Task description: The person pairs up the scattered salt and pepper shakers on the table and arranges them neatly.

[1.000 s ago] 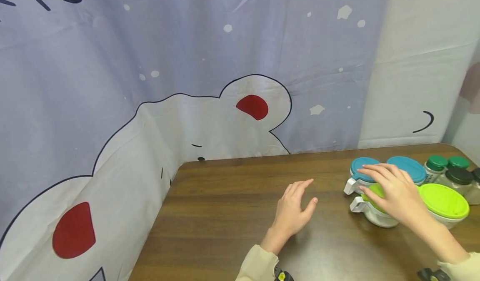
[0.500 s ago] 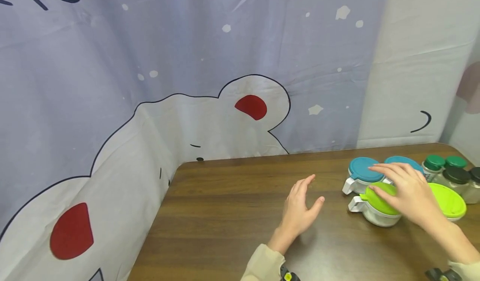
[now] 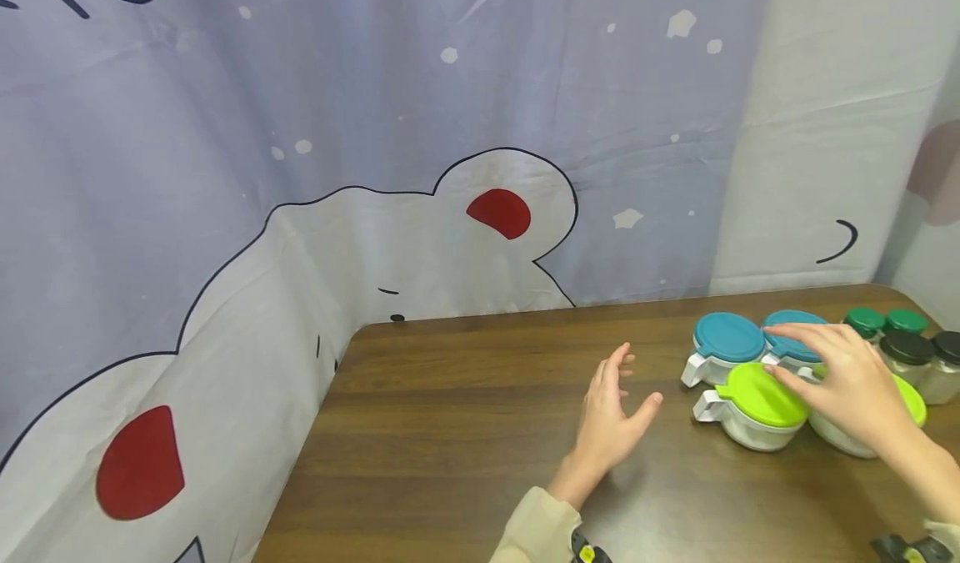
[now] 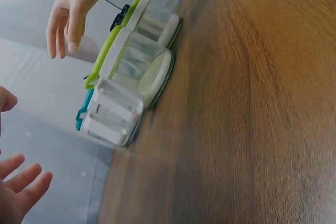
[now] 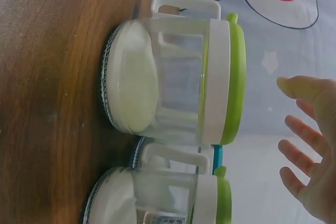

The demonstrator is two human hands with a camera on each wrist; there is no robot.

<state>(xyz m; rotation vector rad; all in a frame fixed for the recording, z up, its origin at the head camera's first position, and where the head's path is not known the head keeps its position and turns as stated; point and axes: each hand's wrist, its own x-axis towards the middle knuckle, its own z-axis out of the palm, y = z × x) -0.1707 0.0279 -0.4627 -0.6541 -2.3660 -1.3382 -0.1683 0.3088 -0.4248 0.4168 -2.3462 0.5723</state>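
My right hand [image 3: 851, 388] hovers above the right one of two clear jars with lime-green lids, its fingers and thumb spread and holding nothing. That jar [image 3: 843, 438] is partly covered by the hand in the head view. The left green-lidded jar [image 3: 757, 413] has a white handle pointing left and pale contents in its bottom, plain in the right wrist view. Two blue-lidded jars stand behind: the left one [image 3: 727, 342] and the right one [image 3: 791, 329], partly hidden. My left hand [image 3: 606, 425] is held over the bare table, left of the jars, thumb apart from its fingers.
Several small shaker jars stand at the back right, with green lids [image 3: 903, 321] and black lids [image 3: 906, 349]. A printed curtain [image 3: 637, 113] hangs behind the brown wooden table [image 3: 450, 429]. Each wrist wears a dark strap.
My right hand has moved right, from over the left green-lidded jar to over the right one. My left hand has drifted a little right, towards the jars. The jars stay put.
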